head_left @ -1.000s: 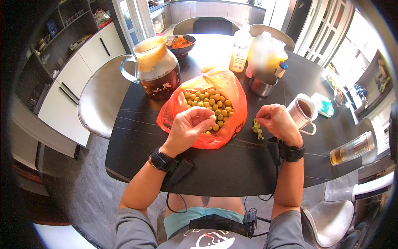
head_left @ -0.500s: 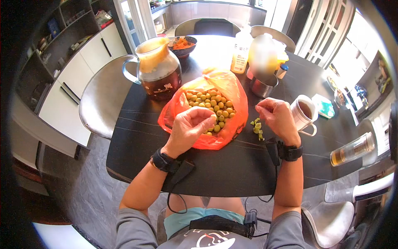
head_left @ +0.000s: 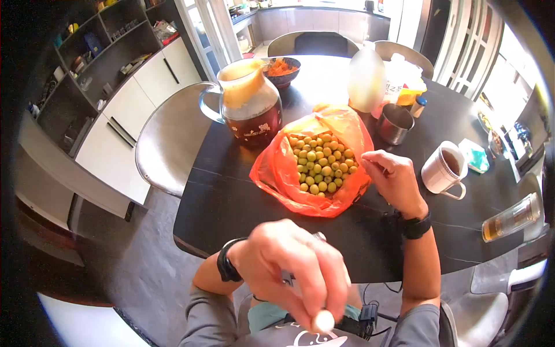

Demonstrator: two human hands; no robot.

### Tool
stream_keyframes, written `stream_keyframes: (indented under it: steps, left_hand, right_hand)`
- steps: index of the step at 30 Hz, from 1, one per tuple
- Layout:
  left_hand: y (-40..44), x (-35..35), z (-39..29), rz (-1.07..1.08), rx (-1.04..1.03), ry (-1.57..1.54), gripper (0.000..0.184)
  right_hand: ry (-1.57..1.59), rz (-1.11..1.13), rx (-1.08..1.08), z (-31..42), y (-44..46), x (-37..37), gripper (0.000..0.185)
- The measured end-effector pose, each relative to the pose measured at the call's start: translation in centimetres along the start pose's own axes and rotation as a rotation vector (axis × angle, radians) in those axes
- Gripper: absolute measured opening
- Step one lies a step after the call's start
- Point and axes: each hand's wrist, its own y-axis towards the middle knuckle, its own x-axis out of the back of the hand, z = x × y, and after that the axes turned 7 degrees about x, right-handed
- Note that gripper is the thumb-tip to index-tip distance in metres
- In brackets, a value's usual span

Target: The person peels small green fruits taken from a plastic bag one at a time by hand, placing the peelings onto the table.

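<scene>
Close to the camera, my left hand (head_left: 295, 269) pinches a small pale round piece (head_left: 324, 321) between thumb and fingertips. An open orange-red plastic bag (head_left: 277, 179) full of green-yellow round fruits (head_left: 324, 165) lies on the dark table. Beside the bag's right edge is my right hand (head_left: 396, 179), thumb and forefinger pressed together; whatever may be between them is too small to make out. The green scraps on the table are hidden behind this hand.
A glass pitcher (head_left: 251, 107) of dark liquid stands behind the bag, near a bowl of orange food (head_left: 283, 70). Rightward are a metal cup (head_left: 395, 124), a white mug (head_left: 444, 168), a tissue pack (head_left: 474, 156) and a tilted glass tumbler (head_left: 511, 218).
My left hand has left the bag and risen toward the camera with the pale piece. My right hand has shifted closer to the bag. The whole view has swung left.
</scene>
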Motion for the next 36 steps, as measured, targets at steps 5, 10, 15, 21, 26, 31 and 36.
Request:
stream_keyframes:
  steps: [5,10,15,21,26,31,36]
  left_hand:
    - [0.8,-2.4,1.0,0.045,-0.12,-0.069,0.012]
    - [0.7,-1.3,-0.3,0.207,0.057,0.035,0.023]
    - [0.2,8.1,0.8,-0.581,0.451,1.255,0.013]
    - [-3.4,12.8,4.9,-0.451,0.411,1.733,0.019]
    - [-3.9,13.7,5.4,-0.406,0.573,1.704,0.022]
    - [-3.5,11.9,4.7,-0.506,0.549,1.612,0.022]
    - [-3.0,7.2,4.8,-0.811,0.532,0.645,0.02]
  right_hand:
    - [-0.005,0.039,0.03,-0.6,-0.3,-0.4,0.01]
    - [-0.013,0.045,0.055,-0.5,-0.2,-0.3,0.011]
    - [-0.006,0.047,0.068,-0.6,-0.4,-0.6,0.01]
    - [-0.004,0.02,0.125,-0.3,-0.4,-0.7,0.011]
    - [-0.014,0.04,0.126,0.0,-0.4,-1.0,0.01]
    - [0.299,0.095,-0.146,0.4,-0.6,-1.2,0.011]
    - [0.459,0.066,-0.122,0.7,-0.9,-2.6,0.015]
